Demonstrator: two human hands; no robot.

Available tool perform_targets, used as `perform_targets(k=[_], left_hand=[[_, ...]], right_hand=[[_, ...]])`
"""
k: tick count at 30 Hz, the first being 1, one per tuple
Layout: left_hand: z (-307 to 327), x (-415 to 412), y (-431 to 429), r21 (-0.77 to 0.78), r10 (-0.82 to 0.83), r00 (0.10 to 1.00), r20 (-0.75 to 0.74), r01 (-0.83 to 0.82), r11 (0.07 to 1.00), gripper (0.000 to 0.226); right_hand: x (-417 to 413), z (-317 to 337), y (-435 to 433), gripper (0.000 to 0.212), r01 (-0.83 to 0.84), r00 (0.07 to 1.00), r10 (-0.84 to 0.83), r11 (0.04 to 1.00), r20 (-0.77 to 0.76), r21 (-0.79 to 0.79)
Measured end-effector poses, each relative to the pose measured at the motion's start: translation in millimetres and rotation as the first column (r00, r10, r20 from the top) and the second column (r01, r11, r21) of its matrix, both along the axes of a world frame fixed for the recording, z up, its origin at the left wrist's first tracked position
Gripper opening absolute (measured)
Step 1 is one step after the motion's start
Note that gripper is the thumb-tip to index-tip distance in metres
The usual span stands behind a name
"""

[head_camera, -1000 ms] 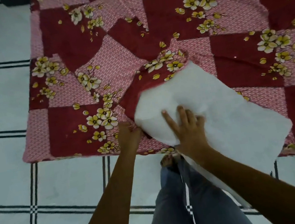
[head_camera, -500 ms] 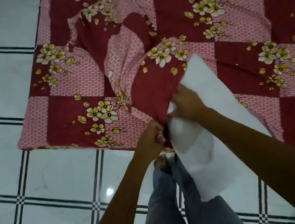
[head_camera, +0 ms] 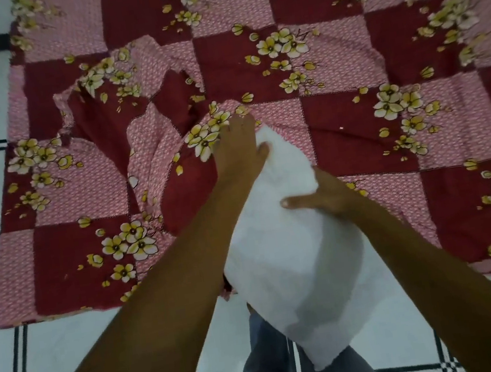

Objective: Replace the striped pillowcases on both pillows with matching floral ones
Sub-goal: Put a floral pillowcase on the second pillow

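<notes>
Count: one bare white pillow [head_camera: 295,257], one floral pillowcase [head_camera: 180,179], your two hands.
Pillow: tilted at the near edge of the matching bedsheet [head_camera: 355,126], far end at the pillowcase mouth, near corner over the tiled floor [head_camera: 58,363].
Left hand [head_camera: 239,152]: fingers straight on the pillowcase rim, thumb spread onto the pillow.
Right hand [head_camera: 324,196]: thumb stretched across the pillow, fingers curled round its right side.
Room: open bedsheet to your right.

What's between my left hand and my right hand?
Only the pillow, its bare white top end, lies between the left hand and right hand, in the head view.
</notes>
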State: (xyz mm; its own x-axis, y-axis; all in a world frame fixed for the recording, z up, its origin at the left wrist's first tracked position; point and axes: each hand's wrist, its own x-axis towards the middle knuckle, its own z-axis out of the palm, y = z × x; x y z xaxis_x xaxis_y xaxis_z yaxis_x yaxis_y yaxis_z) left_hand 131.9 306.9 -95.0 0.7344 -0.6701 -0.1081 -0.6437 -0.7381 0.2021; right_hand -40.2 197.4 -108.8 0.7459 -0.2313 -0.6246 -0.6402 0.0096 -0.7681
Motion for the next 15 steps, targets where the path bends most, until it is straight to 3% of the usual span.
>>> perform_targets(k=[4, 6, 8, 10, 13, 15], left_hand=[[7.3, 32.2, -26.3, 0.265, -0.138, 0.975, 0.174, 0.088, 0.96, 0.015], [19.9, 34.9, -31.9, 0.332, -0.215, 0.966, 0.142, 0.158, 0.93, 0.011], [28.9, 27.0, -38.4, 0.144, -0.281, 0.96, 0.002, 0.277, 0.95, 0.017], [44.4, 11.8, -51.7, -0.081, -0.272, 0.958, -0.094, 0.265, 0.961, 0.013], [55.6, -35.3, -64.1, -0.234, -0.417, 0.878, -0.236, 0.365, 0.901, 0.02], [54.0, -60.2, -65.6, -0.286, -0.496, 0.804, -0.328, 0.417, 0.863, 0.02]], right_hand=[[3.3, 0.5, -0.8, 0.062, -0.021, 0.996, 0.019, 0.999, 0.081, 0.029], [-0.5, 4.9, 2.5, 0.056, -0.055, 0.992, 0.05, 0.997, 0.118, 0.047], [-1.5, 6.8, 4.6, 0.051, -0.113, 0.983, 0.114, 0.993, 0.146, -0.012], [2.2, 12.6, 7.1, 0.048, -0.172, 0.97, 0.189, 0.979, 0.156, -0.113], [12.1, 20.2, -1.7, 0.045, -0.262, 0.946, 0.292, 0.944, 0.138, -0.202], [20.9, 24.8, -11.7, 0.043, -0.379, 0.918, 0.396, 0.885, 0.008, -0.272]])
